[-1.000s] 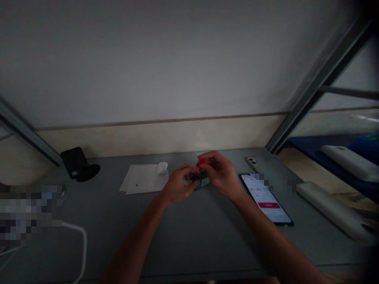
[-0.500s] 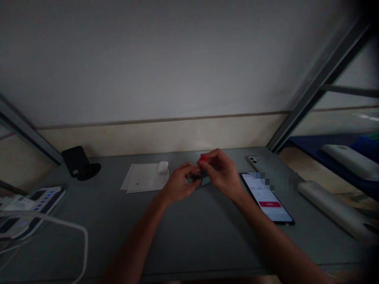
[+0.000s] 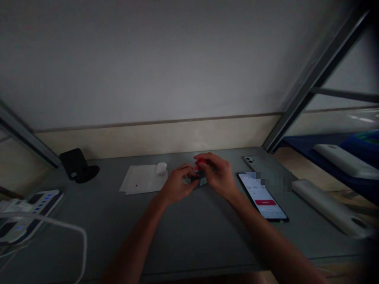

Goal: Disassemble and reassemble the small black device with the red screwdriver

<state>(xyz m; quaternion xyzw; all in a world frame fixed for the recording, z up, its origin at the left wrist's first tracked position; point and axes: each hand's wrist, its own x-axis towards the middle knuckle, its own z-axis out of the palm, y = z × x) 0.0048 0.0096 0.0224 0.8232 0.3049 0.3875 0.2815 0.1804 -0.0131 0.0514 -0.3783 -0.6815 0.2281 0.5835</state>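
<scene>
Both of my hands meet over the middle of the grey table (image 3: 189,236). My left hand (image 3: 177,186) pinches a small dark flat object (image 3: 201,180) from the left. My right hand (image 3: 217,175) curls over the same object from the right, and something small and red (image 3: 200,161) shows at its fingertips. What the object is cannot be made out in the dim light. Just right of my right hand lies a lit phone (image 3: 263,196), screen up.
A white sheet (image 3: 142,179) with a small white earbud-like case (image 3: 161,168) lies left of my hands. A black stand (image 3: 77,165) is at the back left, a power strip (image 3: 26,213) with a white cable (image 3: 79,232) at the left edge. Another phone (image 3: 251,161) lies face down and a long white device (image 3: 328,207) is at the right.
My hands stay together on the small object; the right fingers have shifted slightly lower over it. The view has drifted a little to the right.
</scene>
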